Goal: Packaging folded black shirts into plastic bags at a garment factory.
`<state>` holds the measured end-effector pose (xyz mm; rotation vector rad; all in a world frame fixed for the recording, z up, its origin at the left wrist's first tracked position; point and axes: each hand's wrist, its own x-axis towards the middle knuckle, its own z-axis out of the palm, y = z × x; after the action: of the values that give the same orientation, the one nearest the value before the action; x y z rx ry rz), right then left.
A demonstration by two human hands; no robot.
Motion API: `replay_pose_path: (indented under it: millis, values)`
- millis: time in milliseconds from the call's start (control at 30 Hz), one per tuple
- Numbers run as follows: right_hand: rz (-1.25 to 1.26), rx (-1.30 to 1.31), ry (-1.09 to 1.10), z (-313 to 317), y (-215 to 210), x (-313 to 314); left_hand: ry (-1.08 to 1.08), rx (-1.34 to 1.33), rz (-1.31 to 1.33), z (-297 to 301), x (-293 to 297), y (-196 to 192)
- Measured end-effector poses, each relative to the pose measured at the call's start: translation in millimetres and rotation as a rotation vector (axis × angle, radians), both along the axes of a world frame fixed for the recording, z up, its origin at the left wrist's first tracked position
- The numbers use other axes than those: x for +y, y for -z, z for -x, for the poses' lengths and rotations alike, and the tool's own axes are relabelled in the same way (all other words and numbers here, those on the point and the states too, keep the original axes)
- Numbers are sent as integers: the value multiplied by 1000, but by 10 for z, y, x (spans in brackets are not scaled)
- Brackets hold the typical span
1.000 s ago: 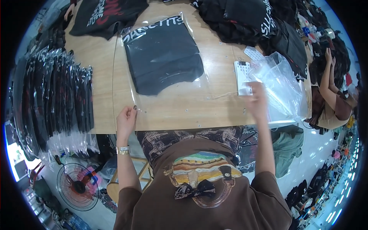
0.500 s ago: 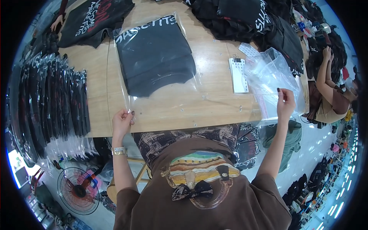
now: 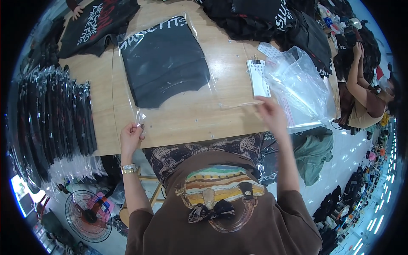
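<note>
A folded black garment (image 3: 168, 63) with white lettering lies inside a clear plastic bag (image 3: 140, 114) on the table. My left hand (image 3: 132, 135) pinches the bag's near left corner at the table's front edge. To the right, my right hand (image 3: 272, 114) is smeared by motion, below a stack of white cards (image 3: 258, 78) held by a black binder clip. A thin pale strip (image 3: 238, 104) runs leftward from its fingertips, which appear closed on it; where the strip's far end joins is hard to make out.
Loose clear bags (image 3: 299, 89) lie at the right of the table (image 3: 204, 123). Bagged black garments (image 3: 53, 114) stand in a row at left. More black garments (image 3: 250, 21) are piled at the back. A fan (image 3: 88, 216) is at lower left. Another person (image 3: 367, 100) works at right.
My right hand has swept left from over the loose bags to below the cards, bringing the thin strip with it. My left hand still pinches the bag's corner. The view has shifted slightly.
</note>
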<state>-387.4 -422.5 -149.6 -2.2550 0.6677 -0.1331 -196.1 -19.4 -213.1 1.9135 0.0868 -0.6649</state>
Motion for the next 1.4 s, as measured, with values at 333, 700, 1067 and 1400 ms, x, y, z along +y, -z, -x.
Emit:
replay_pose_path:
  millis: [333,700,1067,1400]
  values:
    - [62,-66,229,172,322,-223,36,33,-13,2,-10,-43]
    - [1197,338,595,1182,-621,-737,136,-695,-432,-28,-24,-284]
    - [499,-430,-637,-934,612,188,681,-1342,-371,-280,-6,-239]
    - [657,-455,-1135,-1118,482,-8,935,-1326,-321,-340,199,-231]
